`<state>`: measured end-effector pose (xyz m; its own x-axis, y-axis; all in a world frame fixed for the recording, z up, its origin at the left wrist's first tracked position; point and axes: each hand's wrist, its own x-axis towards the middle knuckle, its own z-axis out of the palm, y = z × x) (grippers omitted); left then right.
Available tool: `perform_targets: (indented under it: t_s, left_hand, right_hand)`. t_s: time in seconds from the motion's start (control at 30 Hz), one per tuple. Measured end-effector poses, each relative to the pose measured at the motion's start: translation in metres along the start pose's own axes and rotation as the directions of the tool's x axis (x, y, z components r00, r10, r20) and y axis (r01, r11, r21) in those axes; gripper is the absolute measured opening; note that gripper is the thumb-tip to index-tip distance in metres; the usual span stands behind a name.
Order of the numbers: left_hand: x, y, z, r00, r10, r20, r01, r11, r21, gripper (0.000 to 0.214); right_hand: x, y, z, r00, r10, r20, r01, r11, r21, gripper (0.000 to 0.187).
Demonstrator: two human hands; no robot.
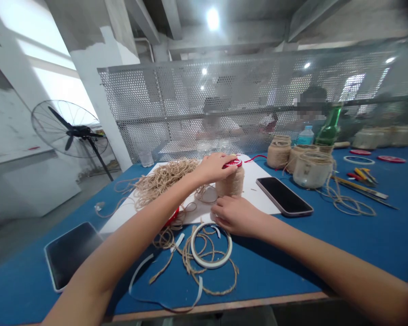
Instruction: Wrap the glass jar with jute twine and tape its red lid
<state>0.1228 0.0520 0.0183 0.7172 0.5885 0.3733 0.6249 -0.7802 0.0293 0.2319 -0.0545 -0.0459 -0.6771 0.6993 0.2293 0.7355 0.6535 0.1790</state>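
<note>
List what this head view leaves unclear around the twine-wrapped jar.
Red piece on top of the twine-wrapped jar: partly hidden by the left hand.
Red object: partly hidden by the left forearm.
Small red and yellow tools, far right in the head view: too small to identify.

View: 1, worn on the person's head
From: above the near edge of the blue worktop (285,271)
Facing: forward and down, toward the perforated metal screen (204,99)
Nearness: close above the left hand (212,167) and the right hand (236,216)
</note>
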Motion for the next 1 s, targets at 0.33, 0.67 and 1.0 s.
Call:
perform_targets:
  t_s: [0.33,0.67,1.0]
  left_hand:
    - [0.002,-0.007,-0.025,0.976,-0.005,-0.219,-0.052,0.966,-0.254,0.043]
    - [-0.022,-0.008,-0.034,0.989,0.023,-0.147,-0.058,0.970,-0.235,0.040]
    - [-0.113,-0.004,-0.083,0.993,0.062,-0.104,-0.053,0.995,0.083,0.025]
  right_hand:
    - [-0.002,0.001,-0.004,0.999,-0.014,-0.043,0.014,1.000,0.004,0.026]
    - [-0.009,-0.013,-0.030,0.973,-0.215,-0.084,0.229,0.938,0.259,0.024]
    - [-0.043,-0.033,-0.037,0.949,-0.302,0.087,0.265,0.917,0.297,0.017]
